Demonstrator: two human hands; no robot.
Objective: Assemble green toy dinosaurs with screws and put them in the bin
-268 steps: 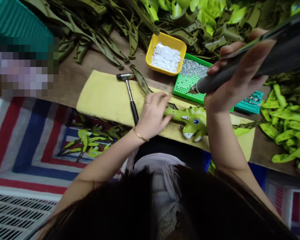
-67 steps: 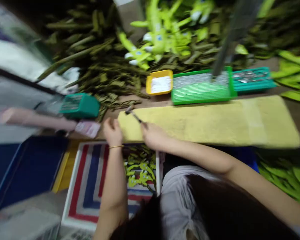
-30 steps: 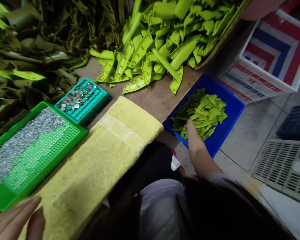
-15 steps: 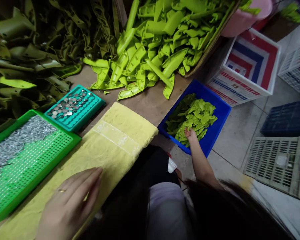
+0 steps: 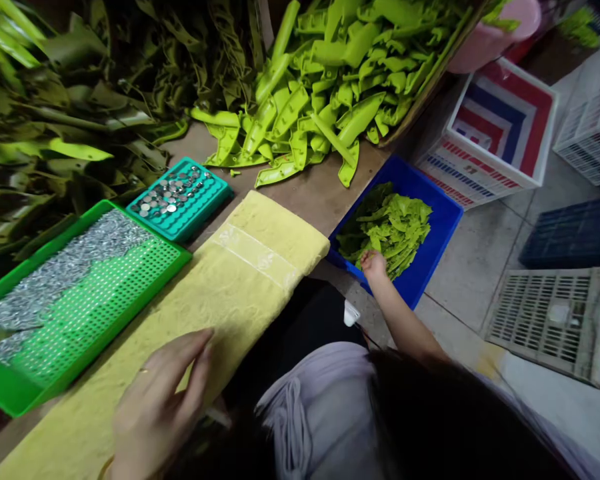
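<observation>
My left hand (image 5: 165,393), with a ring on one finger, hovers at the near part of a yellow padded mat (image 5: 260,267). Its fingers are stretched and slightly bent, a gap shows beside the thumb, and nothing is visible in them. Off to the right, my right hand (image 5: 374,264) is at the near side of a blue bin (image 5: 433,257), over green plastic pieces (image 5: 400,227) heaped inside. Its fingers are curled in; what they hold, if anything, is hidden.
Left of the mat are a green perforated basket (image 5: 105,300) of small metal parts and a teal tray (image 5: 200,200) of metal discs. Behind lie bright green plastic shells (image 5: 325,87) and dark olive shells (image 5: 80,113). Crates (image 5: 500,127) stand on the floor at right.
The view has shifted, so the table things sit farther right. My right hand has drawn slightly back toward the bin's near edge, its fingers more curled. My left hand stays over the mat.
</observation>
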